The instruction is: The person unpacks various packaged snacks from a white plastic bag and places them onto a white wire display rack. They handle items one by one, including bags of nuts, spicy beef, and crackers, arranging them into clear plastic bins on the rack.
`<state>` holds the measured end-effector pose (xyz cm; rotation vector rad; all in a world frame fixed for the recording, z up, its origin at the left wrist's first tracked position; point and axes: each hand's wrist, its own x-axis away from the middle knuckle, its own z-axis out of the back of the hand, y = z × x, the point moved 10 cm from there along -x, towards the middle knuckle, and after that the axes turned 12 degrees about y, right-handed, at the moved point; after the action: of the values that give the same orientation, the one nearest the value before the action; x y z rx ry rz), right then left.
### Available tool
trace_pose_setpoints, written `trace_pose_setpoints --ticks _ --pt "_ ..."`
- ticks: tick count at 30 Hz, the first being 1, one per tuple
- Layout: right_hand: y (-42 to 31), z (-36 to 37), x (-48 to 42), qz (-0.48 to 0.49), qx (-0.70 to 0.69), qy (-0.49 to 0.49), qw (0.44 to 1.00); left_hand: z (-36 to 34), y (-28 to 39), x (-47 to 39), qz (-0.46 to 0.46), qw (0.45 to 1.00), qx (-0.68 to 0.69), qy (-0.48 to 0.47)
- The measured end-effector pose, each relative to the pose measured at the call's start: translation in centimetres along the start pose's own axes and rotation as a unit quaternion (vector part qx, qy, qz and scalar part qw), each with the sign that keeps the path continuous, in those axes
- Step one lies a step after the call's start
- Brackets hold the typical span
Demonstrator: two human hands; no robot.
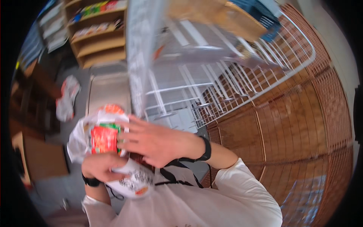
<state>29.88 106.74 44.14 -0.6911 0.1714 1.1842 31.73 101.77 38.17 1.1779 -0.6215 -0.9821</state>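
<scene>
A white plastic bag (pixel 78 139) hangs open in front of my chest. Inside its mouth show a red packet (pixel 103 140) and part of a green packet (pixel 109 125). My left hand (pixel 103 167) is curled at the near side of the bag, gripping its rim beside a white printed part (pixel 134 180) that bears dark writing. My right hand (pixel 161 142) reaches across from the right, its fingers spread over the packets' right edge. Blur hides whether those fingertips touch the packets. Each wrist wears a black band.
A white wire rack (pixel 249 98) stands ahead, with a cardboard box (pixel 218 17) and a blue basket (pixel 269 21) on top. Wooden shelves (pixel 99 51) hold several packets. Another plastic bag (pixel 68 98) lies on the floor, and a cardboard box (pixel 45 159) stands left.
</scene>
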Motion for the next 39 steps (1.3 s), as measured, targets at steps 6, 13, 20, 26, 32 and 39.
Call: trace_pose_setpoints --ticks 6,13,20,26,32,39 --pt "0.9 2.3 9.0 -0.066 -0.069 -0.027 0.995 -3.6 1.4 -5.7 -0.021 0.987 0.08 -0.141" --pt "5.4 15.5 26.3 -0.389 -0.179 0.353 0.832 -1.8 -2.5 -10.4 -0.005 0.868 0.455 0.199" --pt "10.8 16.7 39.5 -0.385 -0.231 0.613 0.65 -7.7 -0.9 -26.0 0.003 0.937 -0.001 0.349" --pt "12.9 22.3 41.6 -0.376 -0.237 0.601 0.664 -10.4 -0.7 -33.7 0.011 0.928 0.192 0.319" --pt "15.9 24.9 45.0 -0.379 -0.232 0.589 0.675 -11.0 -0.8 -38.9 -0.019 0.914 0.164 0.37" --pt "16.8 27.5 45.5 -0.348 -0.227 0.574 0.705 -11.2 -0.6 -40.9 -0.027 0.896 0.171 0.409"
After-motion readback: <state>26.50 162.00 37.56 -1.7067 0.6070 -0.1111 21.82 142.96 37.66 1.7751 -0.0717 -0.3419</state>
